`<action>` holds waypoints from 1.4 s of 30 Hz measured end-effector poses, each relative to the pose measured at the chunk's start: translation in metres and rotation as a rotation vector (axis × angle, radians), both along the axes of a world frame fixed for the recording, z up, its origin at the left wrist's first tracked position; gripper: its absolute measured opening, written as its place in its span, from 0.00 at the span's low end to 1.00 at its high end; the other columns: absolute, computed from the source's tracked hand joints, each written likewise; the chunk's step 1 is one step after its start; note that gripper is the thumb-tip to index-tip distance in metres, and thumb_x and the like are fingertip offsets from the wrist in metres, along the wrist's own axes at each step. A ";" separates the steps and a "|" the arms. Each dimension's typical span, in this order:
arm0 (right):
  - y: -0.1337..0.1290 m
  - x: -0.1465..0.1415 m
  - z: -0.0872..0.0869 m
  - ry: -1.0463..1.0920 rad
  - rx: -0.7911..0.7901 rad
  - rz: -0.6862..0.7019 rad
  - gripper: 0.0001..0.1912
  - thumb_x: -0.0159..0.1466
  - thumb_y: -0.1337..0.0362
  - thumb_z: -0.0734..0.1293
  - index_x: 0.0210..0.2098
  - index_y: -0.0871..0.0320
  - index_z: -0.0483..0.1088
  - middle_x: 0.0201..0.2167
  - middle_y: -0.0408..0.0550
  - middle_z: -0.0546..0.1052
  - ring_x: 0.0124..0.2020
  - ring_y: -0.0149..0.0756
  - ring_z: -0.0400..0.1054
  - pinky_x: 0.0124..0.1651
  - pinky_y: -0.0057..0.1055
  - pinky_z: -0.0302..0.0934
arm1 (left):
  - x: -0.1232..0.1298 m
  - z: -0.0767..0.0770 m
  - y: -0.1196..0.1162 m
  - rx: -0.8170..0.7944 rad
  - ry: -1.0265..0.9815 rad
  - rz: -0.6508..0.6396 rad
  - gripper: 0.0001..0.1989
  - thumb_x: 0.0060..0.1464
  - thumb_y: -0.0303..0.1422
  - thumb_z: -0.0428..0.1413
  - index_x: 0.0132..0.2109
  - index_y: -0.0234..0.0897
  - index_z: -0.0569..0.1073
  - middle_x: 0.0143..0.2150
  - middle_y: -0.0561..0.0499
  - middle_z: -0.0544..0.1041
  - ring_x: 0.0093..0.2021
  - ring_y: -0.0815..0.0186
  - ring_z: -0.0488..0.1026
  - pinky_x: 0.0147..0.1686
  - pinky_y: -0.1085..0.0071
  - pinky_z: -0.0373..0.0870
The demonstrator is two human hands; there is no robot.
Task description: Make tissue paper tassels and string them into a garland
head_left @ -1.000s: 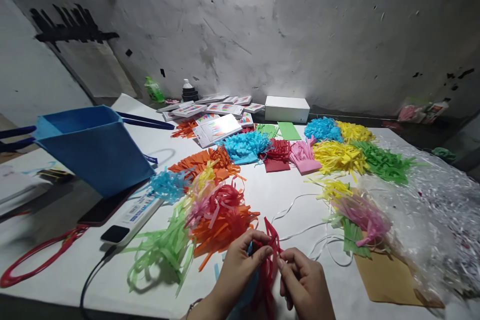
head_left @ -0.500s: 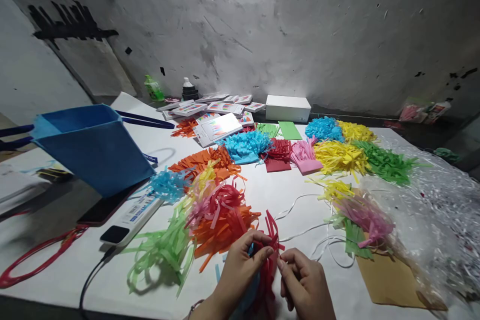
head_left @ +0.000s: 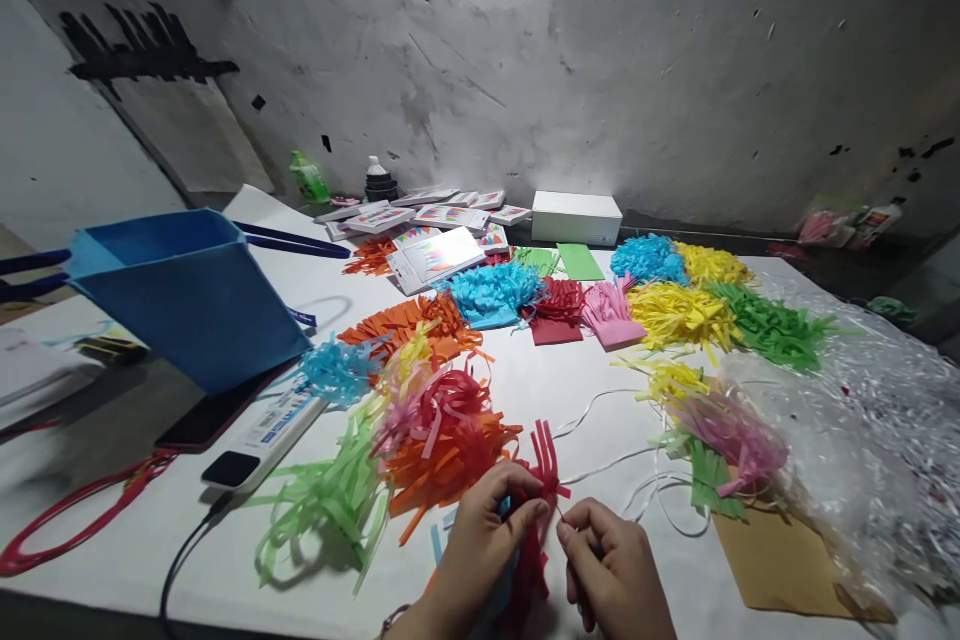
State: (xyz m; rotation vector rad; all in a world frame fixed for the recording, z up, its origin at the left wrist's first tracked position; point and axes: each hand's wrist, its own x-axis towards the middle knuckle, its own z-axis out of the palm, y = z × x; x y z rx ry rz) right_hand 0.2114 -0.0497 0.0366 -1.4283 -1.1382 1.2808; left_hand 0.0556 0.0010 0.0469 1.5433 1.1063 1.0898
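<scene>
Red paper-like fringe strips [head_left: 545, 450], head view: fanned apart at far ends, against a folded point one second ago.
Fringe position: between both hands, long axis running away from the body.
Left hand [head_left: 491, 522]: nearer, pinching fringe; nearly unmoved.
Right hand [head_left: 611, 557]: just right of fringe, pinching a thin strand [head_left: 559, 512], colour unclear.

No legible text or labels

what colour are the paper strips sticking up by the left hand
Red; the paper strips by the left hand show best in the head view.
</scene>
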 end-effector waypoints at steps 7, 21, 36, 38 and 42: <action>0.010 0.004 -0.002 0.227 -0.010 -0.031 0.30 0.55 0.39 0.72 0.41 0.60 0.69 0.16 0.39 0.72 0.12 0.25 0.61 0.17 0.20 0.53 | 0.003 -0.009 -0.005 0.140 0.036 -0.121 0.04 0.56 0.31 0.61 0.32 0.38 0.77 0.31 0.49 0.77 0.32 0.64 0.74 0.34 0.72 0.68; 0.010 0.039 -0.009 -0.514 0.447 0.059 0.17 0.71 0.53 0.59 0.33 0.54 0.73 0.28 0.44 0.78 0.29 0.34 0.72 0.34 0.27 0.63 | -0.008 0.004 0.016 -0.098 -0.169 0.013 0.15 0.60 0.43 0.58 0.32 0.37 0.72 0.30 0.53 0.70 0.31 0.67 0.65 0.33 0.73 0.62; 0.029 0.004 0.006 -0.694 0.835 0.079 0.05 0.71 0.65 0.63 0.44 0.54 0.70 0.33 0.41 0.78 0.34 0.34 0.70 0.46 0.33 0.59 | -0.003 0.005 0.016 -0.076 -0.361 0.138 0.13 0.55 0.43 0.63 0.32 0.37 0.75 0.34 0.53 0.72 0.36 0.66 0.69 0.38 0.74 0.66; 0.032 0.010 0.000 -0.745 0.836 0.060 0.07 0.71 0.70 0.60 0.40 0.55 0.70 0.29 0.41 0.76 0.30 0.33 0.69 0.46 0.35 0.58 | -0.011 0.007 0.020 -0.026 -0.357 0.204 0.13 0.54 0.44 0.64 0.32 0.38 0.76 0.39 0.50 0.76 0.42 0.63 0.71 0.43 0.73 0.68; 0.032 0.084 -0.014 -1.100 0.721 0.057 0.11 0.67 0.73 0.59 0.38 0.55 0.72 0.30 0.45 0.78 0.32 0.39 0.72 0.48 0.44 0.58 | -0.033 0.009 0.033 0.005 -0.400 0.416 0.17 0.51 0.47 0.65 0.36 0.37 0.78 0.39 0.49 0.78 0.38 0.63 0.73 0.38 0.71 0.70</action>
